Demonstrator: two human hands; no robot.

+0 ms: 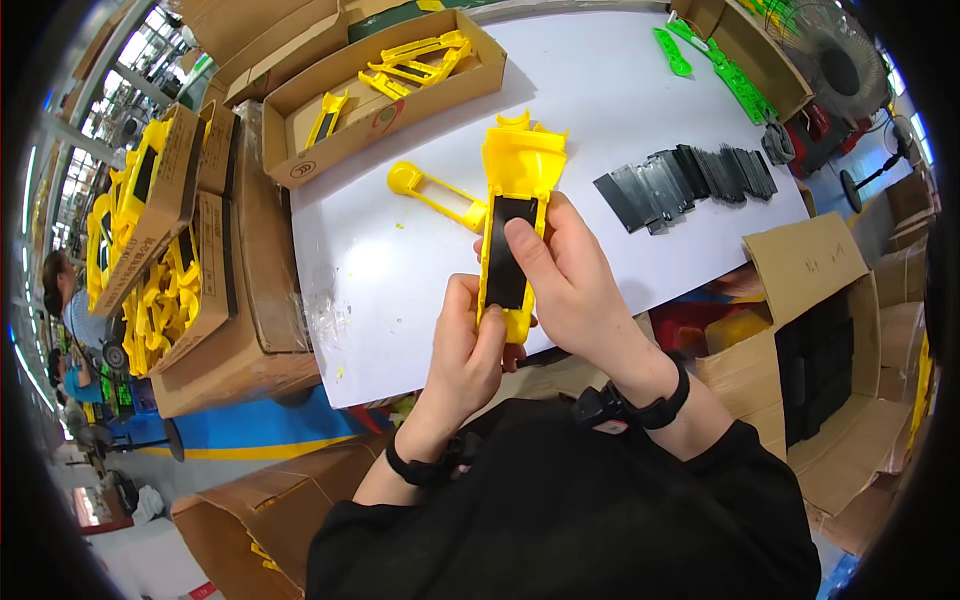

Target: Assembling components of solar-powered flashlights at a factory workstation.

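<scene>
Both hands grip a long yellow plastic housing (525, 160) above the near edge of the white table. A black rectangular plate (511, 252) lies in the housing's frame. My left hand (468, 340) is closed round the lower left end, its thumb at the plate's bottom edge. My right hand (575, 275) wraps the right side with its thumb pressed on the plate's upper part. The fingers under the housing are mostly hidden. Just left of it, a yellow open-framed plastic part (437, 193) with a rounded end lies on the table.
A row of overlapping black plates (690, 182) lies to the right on the table (400, 270). An open cardboard box (400, 112) at the back holds yellow parts. Stacked cartons of yellow parts (165, 290) stand left. Green parts (735, 85) lie far right; a box of black pieces (815, 360) is near right.
</scene>
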